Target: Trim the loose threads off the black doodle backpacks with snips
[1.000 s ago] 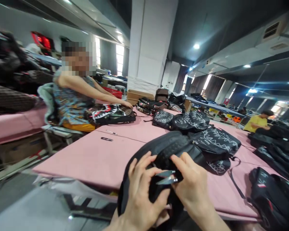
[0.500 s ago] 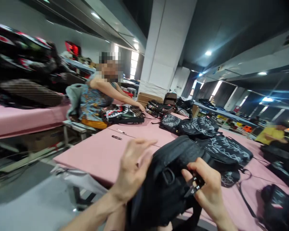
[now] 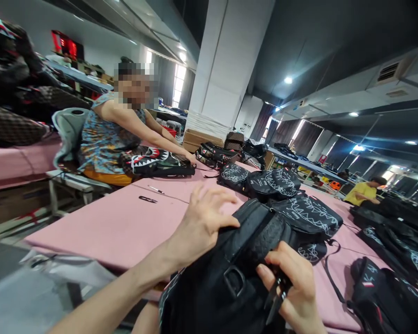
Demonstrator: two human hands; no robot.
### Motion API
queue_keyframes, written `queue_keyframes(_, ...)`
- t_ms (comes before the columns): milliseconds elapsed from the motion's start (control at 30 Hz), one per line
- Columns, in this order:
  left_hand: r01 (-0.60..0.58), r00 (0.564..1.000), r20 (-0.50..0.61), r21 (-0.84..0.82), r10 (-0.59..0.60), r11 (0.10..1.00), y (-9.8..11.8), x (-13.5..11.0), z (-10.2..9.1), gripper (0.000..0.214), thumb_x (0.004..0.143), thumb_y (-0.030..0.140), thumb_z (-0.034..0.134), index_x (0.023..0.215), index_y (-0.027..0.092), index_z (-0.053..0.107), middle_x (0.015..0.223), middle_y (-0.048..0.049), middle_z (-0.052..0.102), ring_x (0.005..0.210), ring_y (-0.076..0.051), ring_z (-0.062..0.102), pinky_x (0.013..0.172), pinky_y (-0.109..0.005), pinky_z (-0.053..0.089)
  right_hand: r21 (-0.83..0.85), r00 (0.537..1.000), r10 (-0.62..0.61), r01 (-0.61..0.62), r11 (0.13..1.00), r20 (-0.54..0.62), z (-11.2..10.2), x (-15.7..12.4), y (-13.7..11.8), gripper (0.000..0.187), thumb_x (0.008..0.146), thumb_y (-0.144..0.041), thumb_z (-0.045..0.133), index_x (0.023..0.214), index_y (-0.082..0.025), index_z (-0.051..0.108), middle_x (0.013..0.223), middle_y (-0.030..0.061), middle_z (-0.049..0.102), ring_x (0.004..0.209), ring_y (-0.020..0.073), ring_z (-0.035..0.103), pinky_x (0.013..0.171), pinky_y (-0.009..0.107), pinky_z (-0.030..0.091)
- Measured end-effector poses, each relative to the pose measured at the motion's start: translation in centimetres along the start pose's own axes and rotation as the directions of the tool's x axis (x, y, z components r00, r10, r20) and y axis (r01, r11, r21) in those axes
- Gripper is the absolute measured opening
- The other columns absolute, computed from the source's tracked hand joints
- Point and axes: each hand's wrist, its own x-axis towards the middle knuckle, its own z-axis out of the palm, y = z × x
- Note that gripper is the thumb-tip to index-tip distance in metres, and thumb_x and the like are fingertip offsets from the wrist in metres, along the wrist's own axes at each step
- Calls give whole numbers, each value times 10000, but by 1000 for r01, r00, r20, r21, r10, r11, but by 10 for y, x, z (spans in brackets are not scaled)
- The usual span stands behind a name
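Note:
A black backpack (image 3: 209, 287) lies tilted across my lap against the table edge, a D-shaped ring on its near panel. My left hand (image 3: 209, 215) is spread over its upper left side, thumb and fingers apart, fingertips at or just above the fabric. Thread snips (image 3: 277, 297) are wrapped in my right hand (image 3: 292, 283), blades pointing down beside the bag. The tips of my right thumb and index finger come close to the bag's fabric; whether they pinch a thread I cannot make out.
Black backpacks with white line prints (image 3: 310, 213) lie beyond on the pink table (image 3: 101, 232), more at right (image 3: 386, 292). Dark snips (image 3: 148, 199) and a pen (image 3: 156, 189) lie left. A co-worker (image 3: 104, 130) sits across with a shark-print backpack (image 3: 160, 162).
My view has swung right. My left hand has spread its fingers and come onto the bag's upper side. My right hand still holds the snips, now pointing more steeply down.

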Motion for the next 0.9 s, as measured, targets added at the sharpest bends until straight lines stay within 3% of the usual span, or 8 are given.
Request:
queue_keyframes(133, 40, 998, -44, -39, -42, 998, 27, -13, -4, 273, 793, 85, 439, 921, 208, 647, 1068, -64, 608, 1037, -217, 518, 910, -421, 391, 32, 1000, 20, -20, 999, -6, 6, 3, 1, 57, 827, -149, 561, 793, -186, 536, 644, -12, 505, 555, 109, 489, 504, 228, 346)
queue_keyframes(267, 93, 993, -67, -31, -95, 995, 49, -27, 15, 239, 753, 270, 601, 960, 154, 568, 984, -94, 620, 961, -248, 542, 822, -394, 443, 48, 997, 70, -69, 996, -23, 15, 14, 5, 92, 847, -173, 520, 755, -180, 529, 650, -14, 490, 575, 107, 484, 529, 233, 337)
queue_keyframes(367, 164, 983, -86, -10, -165, 986, 45, -28, 26, 125, 782, 261, 590, 859, 168, 557, 967, -87, 632, 966, -240, 551, 828, -393, 437, 67, 987, 141, -136, 988, -72, 20, 21, 10, 149, 853, -199, 502, 705, -181, 504, 649, -21, 468, 568, 99, 461, 524, 231, 321)
queue_keyframes(433, 147, 987, -70, 35, -144, 989, 39, -25, 27, 97, 796, 264, 578, 837, 176, 577, 969, -81, 653, 1020, -258, 539, 883, -434, 400, 91, 974, 194, -184, 979, -113, 21, 21, 12, 184, 852, -211, 507, 673, -184, 474, 640, -30, 450, 552, 93, 437, 517, 226, 312)
queue_keyframes(567, 74, 997, -15, 96, -73, 993, 36, -21, 20, 225, 799, 283, 566, 993, 174, 597, 949, -80, 676, 1045, -278, 541, 920, -490, 343, 143, 969, 206, -187, 972, -135, 22, 16, 14, 202, 849, -215, 522, 658, -186, 460, 636, -30, 445, 557, 96, 429, 529, 228, 314)
queue_keyframes(667, 61, 998, -33, 110, -58, 992, 39, -20, 18, 107, 794, 286, 569, 806, 179, 579, 815, -49, 659, 882, -234, 570, 876, -460, 350, 167, 968, 198, -172, 971, -153, 23, 14, 15, 202, 842, -205, 529, 652, -184, 463, 638, -26, 447, 562, 98, 426, 531, 233, 305)
queue_keyframes(733, 75, 995, -73, 112, -67, 991, 37, -19, 19, 159, 799, 276, 560, 680, 181, 512, 678, -15, 602, 747, -191, 545, 821, -419, 363, 186, 963, 217, -186, 965, -160, 24, 12, 14, 199, 833, -205, 542, 649, -182, 470, 638, -26, 451, 561, 97, 427, 528, 232, 303)
queue_keyframes(900, 128, 989, -89, 101, -119, 987, 27, -16, 17, 224, 799, 315, 551, 641, 186, 459, 641, 1, 548, 691, -170, 511, 701, -336, 380, 290, 943, 324, -290, 912, -78, 23, 7, 13, 207, 829, -189, 507, 623, -182, 496, 602, -32, 474, 528, 92, 446, 502, 217, 313)
